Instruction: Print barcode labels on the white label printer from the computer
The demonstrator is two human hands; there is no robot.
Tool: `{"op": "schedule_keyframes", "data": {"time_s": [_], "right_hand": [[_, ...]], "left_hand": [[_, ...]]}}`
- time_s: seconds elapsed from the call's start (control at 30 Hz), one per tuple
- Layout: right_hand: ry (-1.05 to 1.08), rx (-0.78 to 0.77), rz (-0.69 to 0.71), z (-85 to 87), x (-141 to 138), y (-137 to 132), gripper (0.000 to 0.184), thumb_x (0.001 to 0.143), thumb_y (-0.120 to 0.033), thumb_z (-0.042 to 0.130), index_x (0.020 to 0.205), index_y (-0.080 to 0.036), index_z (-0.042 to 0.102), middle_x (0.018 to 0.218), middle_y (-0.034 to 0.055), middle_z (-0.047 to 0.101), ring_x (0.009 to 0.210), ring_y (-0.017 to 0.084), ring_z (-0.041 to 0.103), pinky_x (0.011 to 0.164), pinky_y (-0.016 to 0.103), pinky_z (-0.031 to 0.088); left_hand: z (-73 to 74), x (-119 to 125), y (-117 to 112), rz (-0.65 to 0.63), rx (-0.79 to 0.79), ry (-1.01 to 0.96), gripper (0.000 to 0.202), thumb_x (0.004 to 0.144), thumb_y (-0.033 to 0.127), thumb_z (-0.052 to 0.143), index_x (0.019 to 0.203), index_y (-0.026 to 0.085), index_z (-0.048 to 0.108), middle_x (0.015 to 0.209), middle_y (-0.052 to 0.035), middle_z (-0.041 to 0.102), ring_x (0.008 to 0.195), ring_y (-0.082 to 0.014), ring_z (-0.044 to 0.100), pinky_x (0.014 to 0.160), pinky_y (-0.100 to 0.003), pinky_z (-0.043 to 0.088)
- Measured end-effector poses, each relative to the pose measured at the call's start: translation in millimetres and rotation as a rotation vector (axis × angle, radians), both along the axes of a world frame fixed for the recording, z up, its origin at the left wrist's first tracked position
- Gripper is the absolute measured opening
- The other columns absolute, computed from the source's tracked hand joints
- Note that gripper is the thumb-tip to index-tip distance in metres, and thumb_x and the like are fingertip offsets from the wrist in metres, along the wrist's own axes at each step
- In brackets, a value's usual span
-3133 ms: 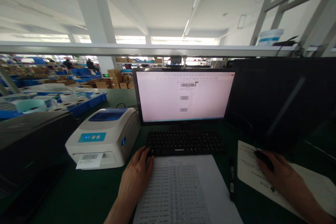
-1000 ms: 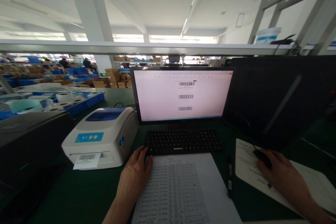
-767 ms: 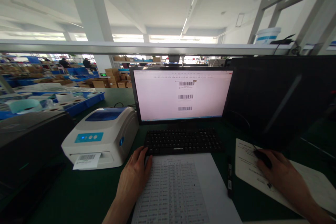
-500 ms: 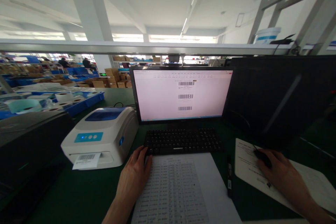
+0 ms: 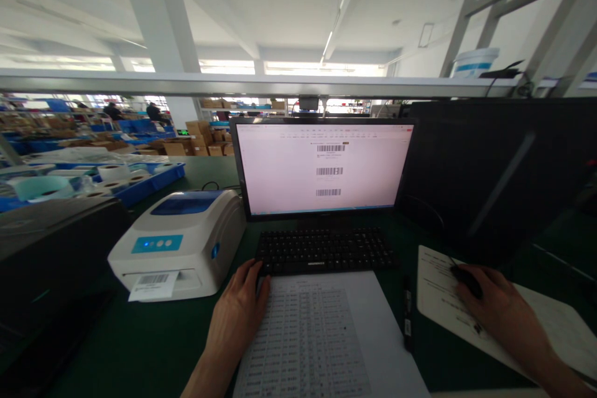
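My left hand rests at the lower left corner of the black keyboard, fingers stretched out and holding nothing. Under its thumb side lies a printed sheet with a table of rows. My right hand is wrapped over a black computer mouse, which sits on a pale board with print on it. Behind the keyboard a monitor shows several barcodes one above another. Left of my left hand stands a white label printer, a barcode label sticking out of its slot.
A black marker pen lies between the sheet and the pale board. Large dark equipment stands right of the monitor, and a dark box on the left. Behind is a blue tray with rolls. A shelf crosses above the monitor.
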State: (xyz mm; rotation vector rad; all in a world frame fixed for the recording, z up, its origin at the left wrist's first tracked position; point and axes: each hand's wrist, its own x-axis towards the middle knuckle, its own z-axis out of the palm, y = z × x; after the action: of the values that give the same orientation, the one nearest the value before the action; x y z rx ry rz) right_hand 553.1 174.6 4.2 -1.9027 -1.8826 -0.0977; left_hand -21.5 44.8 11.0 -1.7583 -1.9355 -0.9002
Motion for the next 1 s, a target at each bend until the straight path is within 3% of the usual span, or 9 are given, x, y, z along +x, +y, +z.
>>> {"op": "schedule_keyframes", "data": {"time_s": [0.4,0.6,1.0], "right_hand": [[-0.007,0.023,0.016,2.9,-4.2,-3.3,0.079,0.101,-0.069,0.036,0.145,-0.016,0.076,0.149,0.0237,0.070,0.126,0.046,0.075,0.105,0.065,0.066],[0.017,0.006,0.020,0.0,-0.8,-0.9,0.079,0.101,-0.071,0.038,0.146,-0.018,0.075,0.152,0.0230,0.069,0.123,0.043,0.077,0.095,0.059,0.069],[0.018,0.067,0.029,-4.6,-1.9,-0.5,0.077,0.105,-0.071,0.037,0.145,-0.017,0.075,0.150,0.0239,0.069,0.119,0.044,0.077,0.095,0.063,0.069]], "left_hand": [[0.7,-0.8,-0.7,-0.014,0.005,-0.015,0.041,0.117,0.043,0.052,0.141,0.019,0.076,0.147,-0.0177,0.080,0.125,-0.0362,0.085,0.106,-0.055,0.074],[2.6,0.4,-1.6,-0.002,-0.013,-0.001,0.041,0.118,0.042,0.051,0.142,0.018,0.074,0.147,-0.0173,0.079,0.124,-0.0354,0.085,0.105,-0.054,0.074],[2.3,1.3,-1.0,-0.003,0.000,-0.013,0.042,0.117,0.044,0.049,0.140,0.019,0.075,0.146,-0.0174,0.080,0.121,-0.0358,0.085,0.103,-0.055,0.074]]}}
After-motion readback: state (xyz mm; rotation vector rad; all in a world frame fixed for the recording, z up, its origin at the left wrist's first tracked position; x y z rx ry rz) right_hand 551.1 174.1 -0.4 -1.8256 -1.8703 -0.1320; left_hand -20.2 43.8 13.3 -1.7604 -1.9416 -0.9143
